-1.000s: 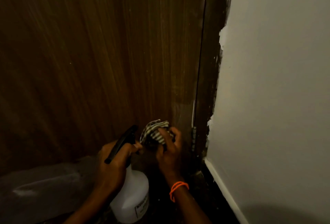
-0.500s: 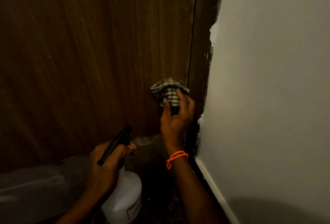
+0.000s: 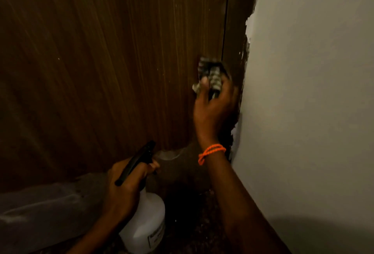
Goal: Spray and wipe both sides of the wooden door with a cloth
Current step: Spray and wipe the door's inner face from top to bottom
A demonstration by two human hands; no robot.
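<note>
Against door (image 3: 121, 61) edge beside wall (image 3: 313, 92), right hand (image 3: 214, 108) gripping cloth (image 3: 212, 75), left hand (image 3: 125, 189) clutching spray bottle (image 3: 145, 227)

Both hands (image 3: 214, 110) (image 3: 125, 185) seemingly curled, right raised.

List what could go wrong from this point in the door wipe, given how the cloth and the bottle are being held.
1. The right hand presses the checked cloth at the wooden door edge beside the frame; cloth or fingertips might catch in that gap.
2. The left hand grips the spray bottle with a finger near the trigger; it might spray by accident.
3. Dim light could hide missed patches.
</note>
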